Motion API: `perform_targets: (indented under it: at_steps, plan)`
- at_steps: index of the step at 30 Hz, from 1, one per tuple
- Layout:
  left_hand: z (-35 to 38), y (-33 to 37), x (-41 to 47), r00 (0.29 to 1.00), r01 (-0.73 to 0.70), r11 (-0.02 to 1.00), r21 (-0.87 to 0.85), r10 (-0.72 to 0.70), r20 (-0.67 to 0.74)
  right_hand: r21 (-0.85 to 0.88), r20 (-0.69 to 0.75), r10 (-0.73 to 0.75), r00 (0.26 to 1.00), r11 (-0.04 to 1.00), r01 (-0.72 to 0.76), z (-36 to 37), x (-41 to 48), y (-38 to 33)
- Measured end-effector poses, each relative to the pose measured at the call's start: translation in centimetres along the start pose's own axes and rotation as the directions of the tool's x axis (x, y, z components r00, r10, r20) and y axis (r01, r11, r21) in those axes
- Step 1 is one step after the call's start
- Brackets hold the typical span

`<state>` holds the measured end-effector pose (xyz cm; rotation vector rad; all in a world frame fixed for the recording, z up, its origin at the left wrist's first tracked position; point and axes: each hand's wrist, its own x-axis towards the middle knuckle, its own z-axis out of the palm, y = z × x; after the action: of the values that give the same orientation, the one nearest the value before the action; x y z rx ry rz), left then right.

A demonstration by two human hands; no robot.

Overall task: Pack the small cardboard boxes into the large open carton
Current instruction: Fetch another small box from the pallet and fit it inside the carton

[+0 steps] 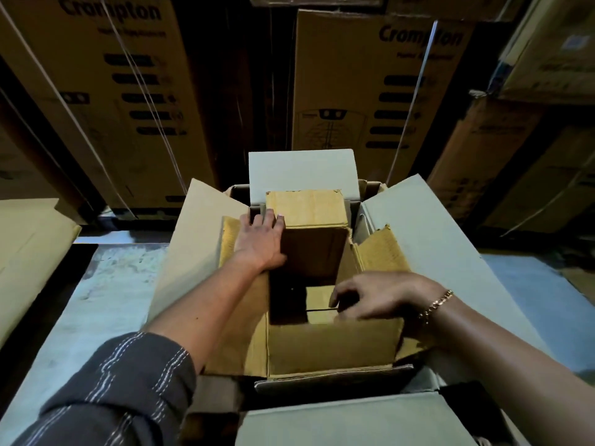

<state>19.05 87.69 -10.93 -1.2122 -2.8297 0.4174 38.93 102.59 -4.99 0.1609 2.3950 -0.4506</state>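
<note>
Striped sleeve [112,391], L fingers [269,217] flat on small box [309,207] in carton [322,347]; R fingers [342,292] curled, grip unclear; Crompton cartons [370,91] behind.

Likely warehouse stockroom: dim; strapped Crompton cartons [380,82] stacked behind packing table [106,284].

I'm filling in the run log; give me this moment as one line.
stage: packing | left hand: pressed against upright small box | right hand: inside large carton, grip unclear
</note>
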Motion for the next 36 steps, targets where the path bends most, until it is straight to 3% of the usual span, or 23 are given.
perform_targets:
  at_steps: [2,7,14,21,30,36]
  plan:
    - [-0.3,0.3,-0.2,1.0,0.01,1.0,-0.025,-0.01,0.009,0.027,0.063,-0.017,0.998,1.0,0.015,0.7,-2.0,-0.3]
    - [-0.3,0.9,-1.6,0.999,0.028,0.999,-0.038,-0.026,0.038,-0.052,0.055,0.021,0.998,0.998,-0.018,4.2,-4.7,-0.9]
    - [-1.5,2.9,-6.5,0.991,0.089,0.993,-0.077,-0.081,0.104,-0.189,-0.167,0.035,0.985,0.98,-0.067,9.4,-6.0,-0.9]
    - [-1.2,7.7,-18.0,0.985,0.141,0.968,-0.205,-0.117,0.125,-0.156,-0.394,0.018,0.919,0.984,-0.087,12.5,-5.7,0.4]
    - [-0.4,9.3,-20.8,0.993,0.106,0.977,-0.187,-0.094,0.07,-0.195,-0.459,0.013,0.888,0.974,-0.115,13.4,-5.3,0.3]
    - [-2.2,7.7,-18.1,0.993,0.083,0.984,-0.155,-0.069,0.096,-0.247,-0.54,0.041,0.84,0.947,-0.205,8.3,-3.7,0.7]
